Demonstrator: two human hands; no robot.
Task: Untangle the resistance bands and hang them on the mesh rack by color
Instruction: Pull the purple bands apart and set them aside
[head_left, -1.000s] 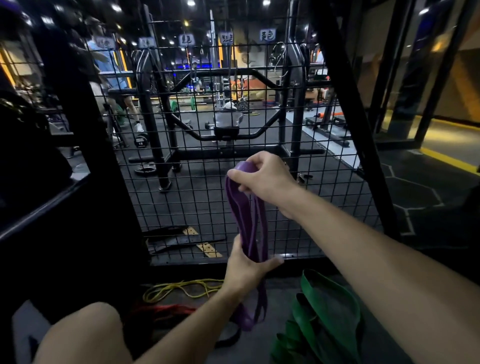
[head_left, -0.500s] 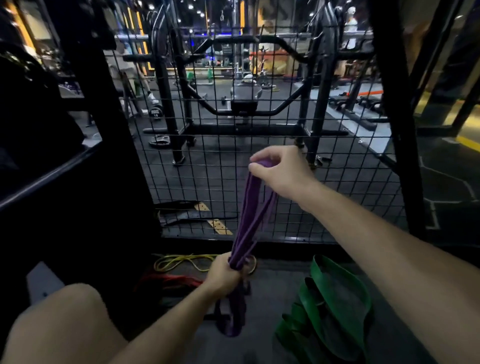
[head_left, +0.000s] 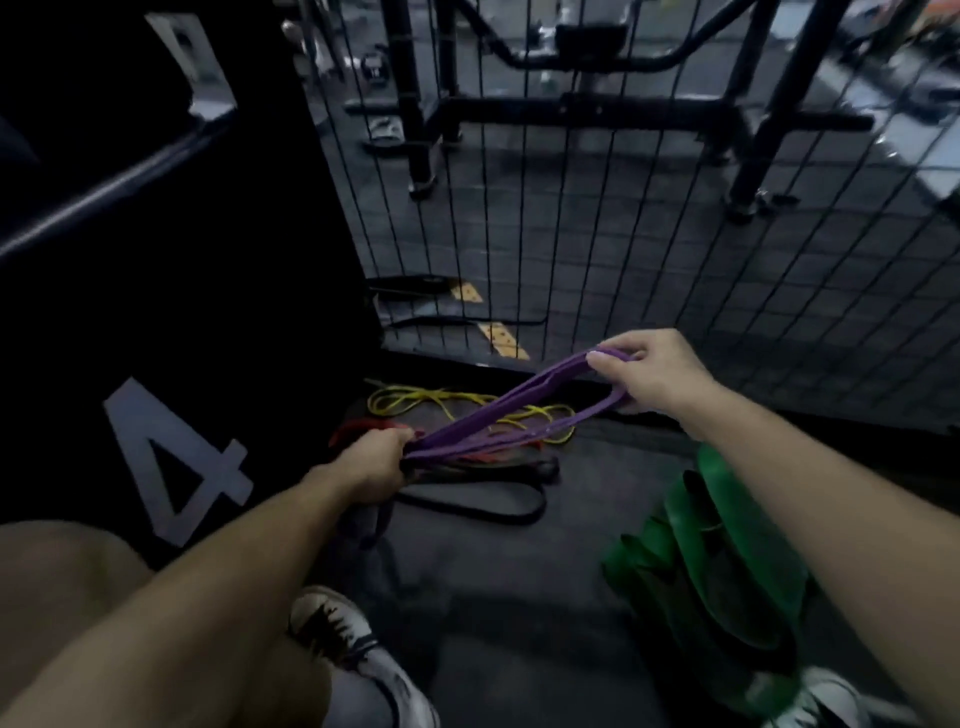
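Purple resistance bands (head_left: 498, 415) stretch slantwise between my two hands, low over the floor. My left hand (head_left: 371, 465) grips their lower end in a fist. My right hand (head_left: 644, 371) pinches the upper loops near the foot of the black mesh rack (head_left: 623, 234). On the floor under the purple bands lie thin yellow bands (head_left: 415, 402), a red band (head_left: 358, 428) and a black band (head_left: 483, 506), partly overlapping. A pile of wide green bands (head_left: 711, 561) lies to the right, below my right forearm.
A large black box with a white "4" (head_left: 176, 457) stands at the left against the rack. My two sneakers (head_left: 343, 639) are at the bottom, on the dark rubber floor. Gym frames stand behind the mesh.
The view has tilted down toward the floor. Both hands have lowered the purple bands, from hanging nearly upright before the mesh to stretched slantwise just above the floor pile.
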